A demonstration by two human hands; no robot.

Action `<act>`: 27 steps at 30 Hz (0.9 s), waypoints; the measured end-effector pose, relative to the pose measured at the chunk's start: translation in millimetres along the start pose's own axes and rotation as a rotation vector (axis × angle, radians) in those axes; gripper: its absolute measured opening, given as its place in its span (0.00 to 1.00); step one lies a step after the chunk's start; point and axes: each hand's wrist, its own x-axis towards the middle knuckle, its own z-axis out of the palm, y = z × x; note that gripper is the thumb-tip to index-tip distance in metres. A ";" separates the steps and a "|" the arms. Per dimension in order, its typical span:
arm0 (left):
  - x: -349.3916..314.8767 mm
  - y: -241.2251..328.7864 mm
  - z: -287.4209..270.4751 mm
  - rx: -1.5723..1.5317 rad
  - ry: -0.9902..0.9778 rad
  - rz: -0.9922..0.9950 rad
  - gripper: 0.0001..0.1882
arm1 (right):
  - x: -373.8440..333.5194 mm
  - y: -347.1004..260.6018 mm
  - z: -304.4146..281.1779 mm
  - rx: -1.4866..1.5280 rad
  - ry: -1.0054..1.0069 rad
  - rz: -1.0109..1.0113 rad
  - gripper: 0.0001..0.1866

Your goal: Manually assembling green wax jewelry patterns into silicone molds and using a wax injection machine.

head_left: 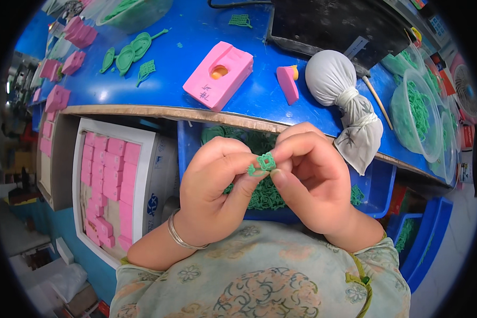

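Note:
Between the fingertips of both hands is a small green openwork piece (266, 162), square with a hole in its middle. My left hand (214, 177) pinches its left side, and a small green bit shows by that thumb. My right hand (315, 177) grips the right side between thumb and index finger. Both hands hover over a blue tray (379, 193) heaped with similar green pieces (267, 197). Beyond them, on the blue table (175, 63), lies a pink mold block (227, 71) with a round orange-lined opening. A smaller pink mold part (288, 87) rests beside it.
A tied white cloth bag (331, 77) and a wooden stick (377, 102) lie at right, near a black box (323, 32). Clear bowls (416, 114) hold green pieces. Flat green pieces (126, 58) lie at far left. A white box (149, 185) below holds pink blocks.

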 end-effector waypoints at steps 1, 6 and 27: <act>0.5 0.4 0.0 0.028 -0.003 0.012 0.08 | 0.5 4.8 -3.0 -0.065 -0.027 -0.073 0.07; 0.8 6.3 1.3 0.012 0.033 -0.055 0.13 | -1.5 0.3 -0.4 -0.080 0.009 -0.028 0.07; -0.3 9.1 -4.1 -0.110 -0.004 -0.082 0.16 | -4.4 5.0 2.1 -0.110 -0.035 -0.032 0.07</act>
